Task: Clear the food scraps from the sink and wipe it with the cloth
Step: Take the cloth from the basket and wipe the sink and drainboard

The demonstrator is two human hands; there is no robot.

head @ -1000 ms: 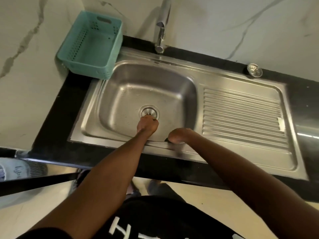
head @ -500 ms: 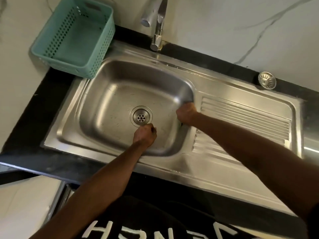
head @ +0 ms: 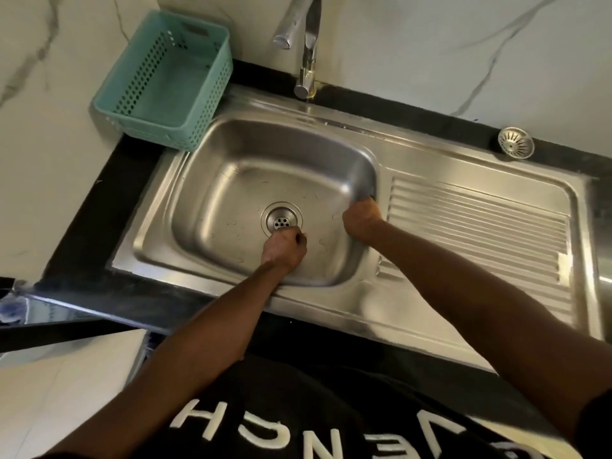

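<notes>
The steel sink basin [head: 215,200] looks wet and bare around its round drain [head: 281,220]. My left hand [head: 283,251] is a closed fist on the basin floor just in front of the drain. A small dark scrap [head: 300,239] shows at its fingertips. My right hand [head: 362,223] presses against the basin's right wall, closed on a dark cloth [head: 372,196]. Only a sliver of the cloth shows above the knuckles.
A teal perforated basket [head: 165,81] sits at the sink's back left corner. The tap [head: 306,44] stands behind the basin. The ribbed drainboard [head: 480,233] lies to the right, with a loose metal strainer [head: 516,147] on the black counter behind it.
My right hand moved from the basin's front rim to its right wall. My left hand drew back slightly, from over the drain to just in front of it. The camera view shifted.
</notes>
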